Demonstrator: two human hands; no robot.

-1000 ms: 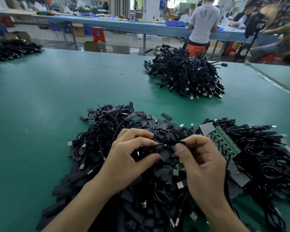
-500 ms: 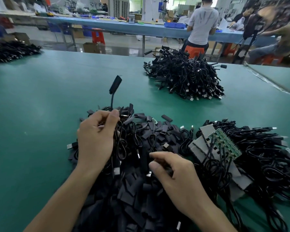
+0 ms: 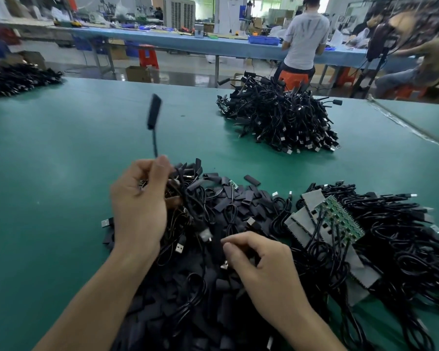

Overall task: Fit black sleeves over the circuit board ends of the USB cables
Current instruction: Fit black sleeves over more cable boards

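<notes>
The USB cable [image 3: 154,145] rises from our left hand [image 3: 137,203]. Its tip is covered by a black sleeve [image 3: 153,111], which stands blurred above the middle of the worktop [image 3: 48,160]. We judge the cable light and floppy, holding itself up only over a short run, so the grip belongs close under the sleeve. The sleeve looks soft, thin and easily flattened, and is best pinched by its edges.

Our left hand's fingers curl round the cable. Our right hand [image 3: 261,262] reaches with curled fingers into the heap of loose sleeves [image 3: 238,203] by the near edge; we cannot tell whether it has one. Toward the right edge lie green circuit boards [image 3: 340,219] with cables attached, and we take them to be fragile. A tangled cable pile [image 3: 276,117] sits near the far edge.
</notes>
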